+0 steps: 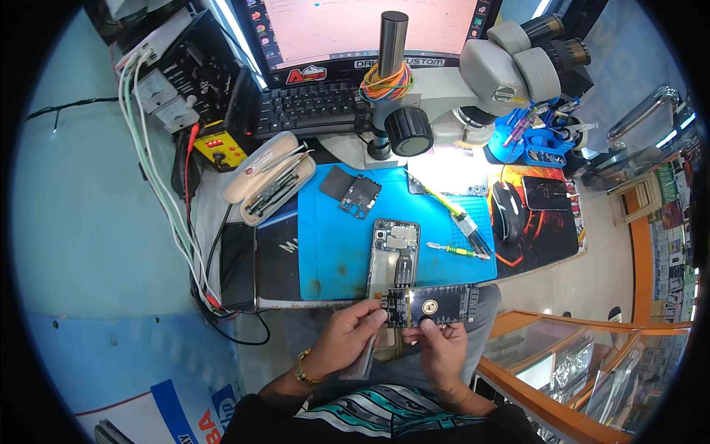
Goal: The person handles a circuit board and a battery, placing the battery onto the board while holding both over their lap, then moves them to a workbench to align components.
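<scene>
A black circuit board (447, 303) with a round gold-ringed mark is held level above my lap. My left hand (346, 339) pinches its left end between thumb and fingers. At its lower edge, my right hand (445, 354) has the thumb on the face and fingers beneath. Just beyond the board, an opened phone (401, 240) lies on the blue mat (336, 255), its inner parts exposed; the board and my left hand hide its near end. Below my left hand shows a thin, pale, glossy edge I cannot identify. A dark phone inner cover piece (361, 196) lies farther left.
A microscope (488, 74) on a post stands behind the mat. Tweezers (444, 200), a yellow-green pen-like tool (466, 226) and a small pry tool (458, 251) lie right. A tool case (277, 185), power supply (222, 152), keyboard (310, 107) and mouse (507, 211) surround it.
</scene>
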`<state>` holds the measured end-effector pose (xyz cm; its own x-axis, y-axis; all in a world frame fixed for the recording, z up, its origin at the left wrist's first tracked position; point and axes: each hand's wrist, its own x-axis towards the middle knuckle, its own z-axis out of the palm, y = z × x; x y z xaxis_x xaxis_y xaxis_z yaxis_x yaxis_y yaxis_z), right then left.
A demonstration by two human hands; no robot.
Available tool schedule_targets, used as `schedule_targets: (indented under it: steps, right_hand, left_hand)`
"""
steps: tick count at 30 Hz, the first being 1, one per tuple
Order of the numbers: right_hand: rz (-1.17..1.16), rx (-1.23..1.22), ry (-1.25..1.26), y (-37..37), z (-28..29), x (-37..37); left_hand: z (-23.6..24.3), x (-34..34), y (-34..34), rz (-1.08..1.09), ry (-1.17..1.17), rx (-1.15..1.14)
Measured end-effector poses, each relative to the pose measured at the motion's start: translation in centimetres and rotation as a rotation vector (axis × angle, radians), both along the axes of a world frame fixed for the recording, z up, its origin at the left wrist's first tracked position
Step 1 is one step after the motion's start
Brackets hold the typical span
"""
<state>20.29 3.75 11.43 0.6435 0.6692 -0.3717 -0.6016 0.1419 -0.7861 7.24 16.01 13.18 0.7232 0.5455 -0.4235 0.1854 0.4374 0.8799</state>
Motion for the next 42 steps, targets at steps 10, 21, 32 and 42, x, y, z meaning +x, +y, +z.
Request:
schedule_targets:
  steps: [10,21,32,42]
  right_hand:
    - [0.036,-0.028,0.073,1.1,-0.8,0.9]
    - [-0.081,0.082,0.065,-0.6,-0.4,1.6]
    - [-0.011,0.105,-0.021,-3.4,-0.9,0.7]
    - [-0.014,0.203,0.050,-0.5,-3.7,1.0]
  left_hand:
    - [-0.4,0.1,1.1,-0.012,0.091,0.005]
    - [0.0,-1.6,-0.5,-0.036,0.482,0.508]
    - [-5.7,1.2,-3.6,0.317,0.039,-0.053]
    - [-9.9,-0.1,-4.2,0.280,-0.132,0.237]
